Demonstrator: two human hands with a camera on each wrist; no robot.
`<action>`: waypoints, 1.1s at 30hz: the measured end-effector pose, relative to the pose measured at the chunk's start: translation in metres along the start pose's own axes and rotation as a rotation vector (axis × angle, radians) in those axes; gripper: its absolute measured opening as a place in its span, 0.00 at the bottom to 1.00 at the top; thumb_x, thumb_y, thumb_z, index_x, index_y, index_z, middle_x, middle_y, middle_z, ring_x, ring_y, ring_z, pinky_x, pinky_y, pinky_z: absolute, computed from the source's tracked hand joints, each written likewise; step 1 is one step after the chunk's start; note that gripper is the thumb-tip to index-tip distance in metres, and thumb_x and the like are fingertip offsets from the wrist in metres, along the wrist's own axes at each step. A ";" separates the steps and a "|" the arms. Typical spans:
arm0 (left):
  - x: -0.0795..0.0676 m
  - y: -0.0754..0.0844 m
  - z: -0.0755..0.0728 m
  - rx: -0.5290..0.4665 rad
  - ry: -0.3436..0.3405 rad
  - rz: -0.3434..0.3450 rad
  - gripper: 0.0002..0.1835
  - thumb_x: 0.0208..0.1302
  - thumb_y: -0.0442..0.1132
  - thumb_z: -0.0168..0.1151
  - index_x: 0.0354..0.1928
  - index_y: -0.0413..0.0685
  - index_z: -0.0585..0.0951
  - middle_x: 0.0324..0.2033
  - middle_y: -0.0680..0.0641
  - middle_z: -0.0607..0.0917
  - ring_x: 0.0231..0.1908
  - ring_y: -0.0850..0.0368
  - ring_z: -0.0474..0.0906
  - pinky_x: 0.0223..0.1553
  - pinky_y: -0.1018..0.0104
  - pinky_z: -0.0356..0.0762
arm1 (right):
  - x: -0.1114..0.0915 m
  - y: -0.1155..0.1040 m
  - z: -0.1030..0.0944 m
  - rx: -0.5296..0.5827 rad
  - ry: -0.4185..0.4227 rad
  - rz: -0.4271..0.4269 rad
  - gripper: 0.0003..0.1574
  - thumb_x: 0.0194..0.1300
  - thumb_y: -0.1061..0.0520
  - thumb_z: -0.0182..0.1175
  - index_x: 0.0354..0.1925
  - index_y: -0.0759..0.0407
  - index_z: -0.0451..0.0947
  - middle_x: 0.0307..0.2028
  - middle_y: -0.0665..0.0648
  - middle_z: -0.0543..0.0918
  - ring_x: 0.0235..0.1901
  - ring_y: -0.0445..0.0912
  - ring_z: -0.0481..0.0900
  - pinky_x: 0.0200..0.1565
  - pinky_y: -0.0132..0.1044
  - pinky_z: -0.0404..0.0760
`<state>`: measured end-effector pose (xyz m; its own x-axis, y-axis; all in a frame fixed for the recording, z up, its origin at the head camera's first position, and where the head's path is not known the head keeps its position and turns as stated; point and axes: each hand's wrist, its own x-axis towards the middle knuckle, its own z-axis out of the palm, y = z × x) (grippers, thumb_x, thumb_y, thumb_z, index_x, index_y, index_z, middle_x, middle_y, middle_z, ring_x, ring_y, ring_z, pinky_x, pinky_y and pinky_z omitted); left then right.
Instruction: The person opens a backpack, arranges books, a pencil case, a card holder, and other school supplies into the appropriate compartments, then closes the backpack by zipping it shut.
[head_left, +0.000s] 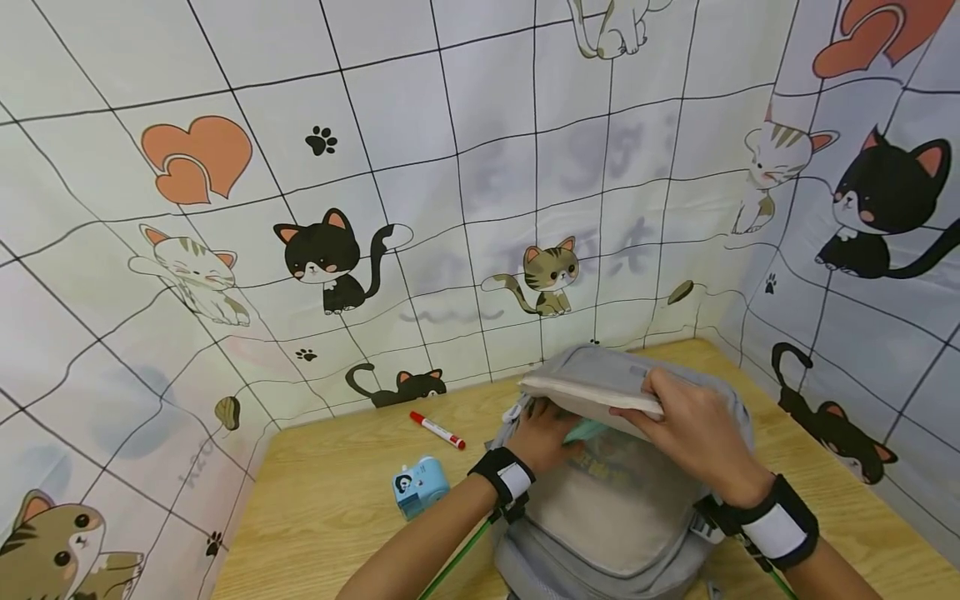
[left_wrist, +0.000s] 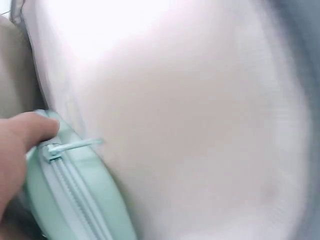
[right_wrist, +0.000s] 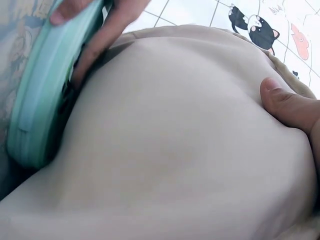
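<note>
A grey and beige backpack [head_left: 637,533] lies on the table, its top opening lifted. My right hand [head_left: 697,433] grips the raised beige front edge [head_left: 577,393] of that opening; the right wrist view shows the thumb [right_wrist: 280,97] pressed on the fabric. At the left side of the opening, my left hand [head_left: 542,437] holds a mint-green zippered pouch [left_wrist: 100,185] partway inside the backpack. Its thumb [left_wrist: 37,125] lies by the zipper pull [left_wrist: 75,145]. The pouch [right_wrist: 40,105] stands on edge against the pocket wall. Its lower part is hidden in the head view.
A red-and-white marker [head_left: 438,430] lies on the wooden table [head_left: 322,500], left of the backpack. Nearer to me sits a small light-blue toy camera-like object [head_left: 422,486]. A cat-print cloth [head_left: 420,167] hangs behind and on both sides of the table.
</note>
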<state>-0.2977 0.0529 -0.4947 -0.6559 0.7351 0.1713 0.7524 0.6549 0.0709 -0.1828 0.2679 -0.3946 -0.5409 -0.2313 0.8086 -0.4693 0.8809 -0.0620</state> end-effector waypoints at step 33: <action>-0.127 -0.078 -0.071 -0.392 0.023 -0.017 0.29 0.78 0.45 0.64 0.76 0.43 0.73 0.81 0.35 0.63 0.83 0.30 0.48 0.76 0.25 0.53 | -0.008 0.002 0.008 0.122 -0.037 0.046 0.34 0.73 0.25 0.50 0.35 0.54 0.70 0.25 0.53 0.85 0.20 0.31 0.67 0.21 0.24 0.60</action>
<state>-0.2691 -0.1041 -0.4526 -0.6706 0.7175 0.1885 0.7100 0.5470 0.4435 -0.1855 0.2683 -0.4061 -0.5883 -0.2085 0.7813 -0.5235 0.8346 -0.1714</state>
